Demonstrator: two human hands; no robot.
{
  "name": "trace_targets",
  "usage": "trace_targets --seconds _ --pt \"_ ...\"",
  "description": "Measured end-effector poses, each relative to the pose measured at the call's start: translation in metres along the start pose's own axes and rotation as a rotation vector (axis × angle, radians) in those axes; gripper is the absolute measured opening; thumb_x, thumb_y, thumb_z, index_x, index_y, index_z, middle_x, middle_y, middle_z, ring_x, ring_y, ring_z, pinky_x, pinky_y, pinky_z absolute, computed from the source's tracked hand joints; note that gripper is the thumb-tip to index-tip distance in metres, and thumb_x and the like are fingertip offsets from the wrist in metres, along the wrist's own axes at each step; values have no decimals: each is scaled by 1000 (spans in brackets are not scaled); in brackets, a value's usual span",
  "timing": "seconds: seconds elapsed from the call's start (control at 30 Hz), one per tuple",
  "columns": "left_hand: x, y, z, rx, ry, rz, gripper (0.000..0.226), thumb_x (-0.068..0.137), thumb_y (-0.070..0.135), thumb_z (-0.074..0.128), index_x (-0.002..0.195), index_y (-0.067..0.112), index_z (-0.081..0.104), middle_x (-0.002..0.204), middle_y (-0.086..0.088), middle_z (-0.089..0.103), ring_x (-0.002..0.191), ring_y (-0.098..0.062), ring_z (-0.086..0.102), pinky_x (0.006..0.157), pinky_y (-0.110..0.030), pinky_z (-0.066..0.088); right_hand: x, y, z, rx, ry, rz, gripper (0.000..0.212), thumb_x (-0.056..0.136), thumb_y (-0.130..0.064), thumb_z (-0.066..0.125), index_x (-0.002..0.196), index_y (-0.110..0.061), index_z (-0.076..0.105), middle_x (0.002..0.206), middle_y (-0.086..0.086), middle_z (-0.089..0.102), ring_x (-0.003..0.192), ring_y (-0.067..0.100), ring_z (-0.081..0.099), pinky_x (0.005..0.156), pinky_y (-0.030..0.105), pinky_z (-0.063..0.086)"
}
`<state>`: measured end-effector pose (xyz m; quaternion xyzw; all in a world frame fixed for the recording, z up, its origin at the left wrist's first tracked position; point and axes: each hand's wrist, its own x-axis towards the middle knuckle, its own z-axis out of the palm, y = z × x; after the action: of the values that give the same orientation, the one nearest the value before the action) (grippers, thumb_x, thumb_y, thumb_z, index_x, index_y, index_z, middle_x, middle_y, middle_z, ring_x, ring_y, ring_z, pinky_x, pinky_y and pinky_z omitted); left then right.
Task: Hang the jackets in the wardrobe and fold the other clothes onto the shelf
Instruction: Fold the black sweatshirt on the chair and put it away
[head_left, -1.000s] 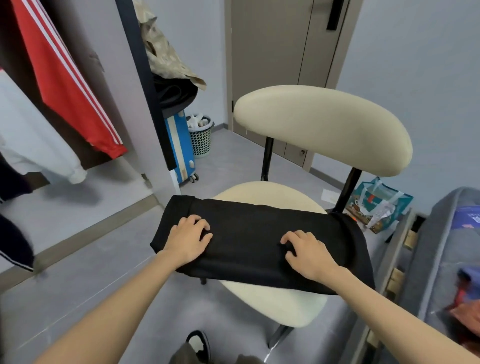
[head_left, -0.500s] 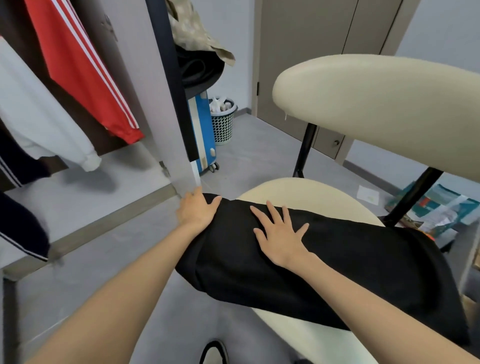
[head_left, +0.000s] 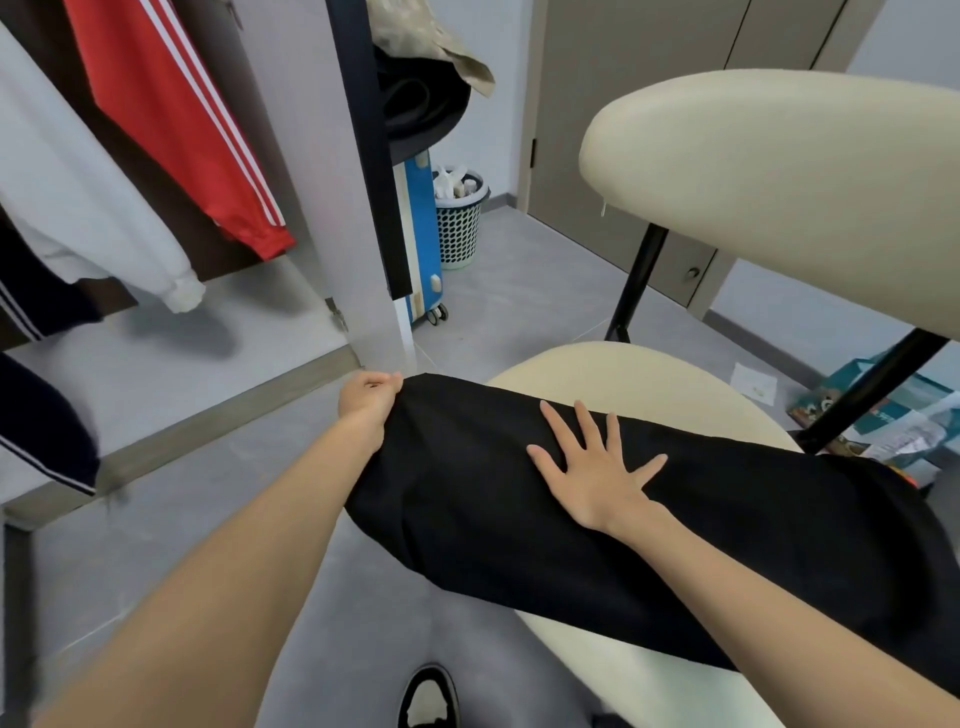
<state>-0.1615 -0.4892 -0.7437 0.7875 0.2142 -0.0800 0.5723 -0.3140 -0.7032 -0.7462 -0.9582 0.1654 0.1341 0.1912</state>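
A folded black garment (head_left: 649, 530) lies across the cream seat of a chair (head_left: 623, 374), its left end hanging past the seat edge. My left hand (head_left: 370, 397) pinches that left end. My right hand (head_left: 592, 462) lies flat on the cloth with fingers spread, near its middle. In the open wardrobe at left hang a red jacket with white stripes (head_left: 171, 119), a white jacket (head_left: 78, 197) and a dark striped one (head_left: 36, 306). The grey wardrobe shelf (head_left: 171, 358) sits below them.
The wardrobe's side panel and dark door edge (head_left: 363, 156) stand just beyond my left hand. Behind are a blue suitcase (head_left: 423, 234), a bin (head_left: 460, 218) and clothes piled above. The chair's backrest (head_left: 779, 192) looms at right. My shoe (head_left: 428, 696) is below.
My left hand slid to the garment's left end and closed on it. My right hand moved left to the middle and spread flat. The view has come closer to the chair.
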Motion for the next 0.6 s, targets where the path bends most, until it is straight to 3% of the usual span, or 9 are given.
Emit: trace_targets --seconds 0.1,0.2,0.33,0.47,0.6 --pt "-13 -9 -17 56 -52 -39 45 89 49 61 116 13 55 110 -2 57 105 -25 57 96 -37 46 -3 -2 -3 12 -3 -7 57 95 -67 16 145 -57 -8 160 -12 -18 146 24 -22 101 75 -12" --pt "-39 -18 -45 75 -161 -77 60 84 61 60 99 4 66 96 -7 69 87 -23 65 78 -34 51 -20 -9 -1 36 78 -40 52 101 -53 19 149 -50 -2 162 -6 -12 148 26 -17 108 71 -6" --pt "-92 -45 -72 101 -160 -95 49 83 57 63 70 12 52 78 -4 63 71 -16 59 60 -28 47 -62 -26 17 63 124 -181 49 101 -52 20 147 -55 2 162 -10 -10 148 22 -17 110 67 -6" --pt "-125 -70 -79 42 -151 -31 33 95 41 56 85 9 55 94 -7 61 88 -22 59 77 -32 45 -97 -36 35 -2 72 -291 54 93 -68 18 142 -62 -4 159 -16 -18 146 21 -22 107 69 -11" --pt "-136 -68 -79 -102 -33 36 21 103 31 40 102 11 48 104 -7 53 98 -24 49 84 -31 37 -113 -28 39 -182 3 -327 80 79 -84 27 138 -61 -22 155 -15 -32 143 29 -29 104 74 -6"
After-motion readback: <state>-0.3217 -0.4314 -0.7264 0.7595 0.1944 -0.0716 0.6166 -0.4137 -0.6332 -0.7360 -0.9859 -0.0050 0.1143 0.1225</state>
